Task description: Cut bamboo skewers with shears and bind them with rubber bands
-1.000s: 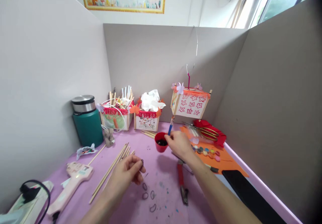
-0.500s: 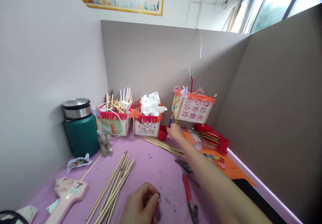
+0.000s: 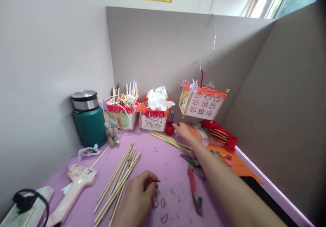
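Red cup: the red cup point(image 3: 170, 129) is on the purple surface point(image 3: 158, 162), at the back, just right of the decorated box with white tissue point(image 3: 152, 121) and behind the long thin sticks point(image 3: 169, 140). Two blue-handled brushes point(image 3: 173, 116) rise from it.
Weight and wall: I judge the cup light and rather stiff, probably plastic, smooth, not very fragile. The tall brushes can make it easy to tip; its inside is not visible here.
Where to hold the cup: the rim is good for a pinch, but around the body should be steadier.
Right hand: the right hand point(image 3: 182, 130) has its fingers bent and nearly together at the cup's right rim; I cannot tell if they grip.
Left hand: the left hand point(image 3: 140, 193) is closed in a pinch, with a small dark loop point(image 3: 156, 184) at the fingertips.
Dark loops: the other dark loops point(image 3: 163, 203) lie near it. Such a loop looks very light, thin and perhaps bendable; its edge suits two fingertips.
Compared with one second ago: the cup is farther back, beside the box, no longer over the middle; the left hand pinches as before.
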The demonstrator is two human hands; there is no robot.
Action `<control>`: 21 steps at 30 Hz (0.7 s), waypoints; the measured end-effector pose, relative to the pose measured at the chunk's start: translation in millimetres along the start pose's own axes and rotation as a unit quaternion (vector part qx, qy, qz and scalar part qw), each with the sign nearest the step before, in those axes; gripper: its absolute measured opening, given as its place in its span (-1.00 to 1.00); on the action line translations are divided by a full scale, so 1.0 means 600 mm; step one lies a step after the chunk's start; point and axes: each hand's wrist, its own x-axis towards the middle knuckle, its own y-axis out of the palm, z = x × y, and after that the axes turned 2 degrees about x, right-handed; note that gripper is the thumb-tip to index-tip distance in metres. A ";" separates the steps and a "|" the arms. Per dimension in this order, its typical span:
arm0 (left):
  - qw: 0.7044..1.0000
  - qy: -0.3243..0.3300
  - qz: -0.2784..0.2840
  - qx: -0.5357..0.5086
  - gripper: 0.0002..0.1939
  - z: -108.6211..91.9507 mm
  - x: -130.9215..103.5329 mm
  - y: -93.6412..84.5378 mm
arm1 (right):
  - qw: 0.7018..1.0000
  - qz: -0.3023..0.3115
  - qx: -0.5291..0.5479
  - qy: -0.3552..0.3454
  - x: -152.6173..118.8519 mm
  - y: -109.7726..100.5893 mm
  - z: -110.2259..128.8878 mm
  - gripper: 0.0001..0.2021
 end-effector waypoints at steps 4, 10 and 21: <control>0.990 0.052 -0.014 0.130 -0.73 -0.009 -0.009 -0.010 | 0.999 -0.003 0.002 -0.039 -0.057 -0.026 -0.016 -0.58; 0.971 0.097 -0.097 0.198 -0.73 -0.003 0.004 -0.043 | 0.991 0.036 0.023 -0.130 -0.177 -0.063 -0.015 -0.70; 0.924 0.056 -0.167 0.338 -0.76 -0.001 0.007 -0.081 | 0.967 0.051 0.073 -0.240 -0.285 -0.023 -0.006 -0.73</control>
